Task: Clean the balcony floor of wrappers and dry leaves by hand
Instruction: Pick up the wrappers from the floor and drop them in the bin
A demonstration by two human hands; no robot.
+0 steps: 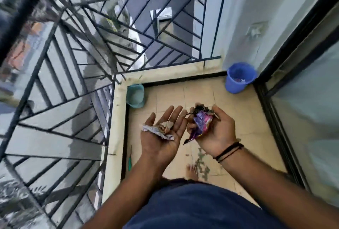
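Crumpled white wrapper [159,130] on left palm [161,133]; purple wrapper [199,125], print unreadable.

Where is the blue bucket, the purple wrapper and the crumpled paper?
blue bucket [236,84]: head view, on its outer wall.
purple wrapper [200,124]: head view, on its middle, in the right hand.
crumpled paper [159,130]: head view, on its middle, on the left palm.

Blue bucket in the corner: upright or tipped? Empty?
Upright: the blue bucket stands on the floor with its open mouth up. Not empty: bits of pinkish litter lie inside, too blurred to identify.
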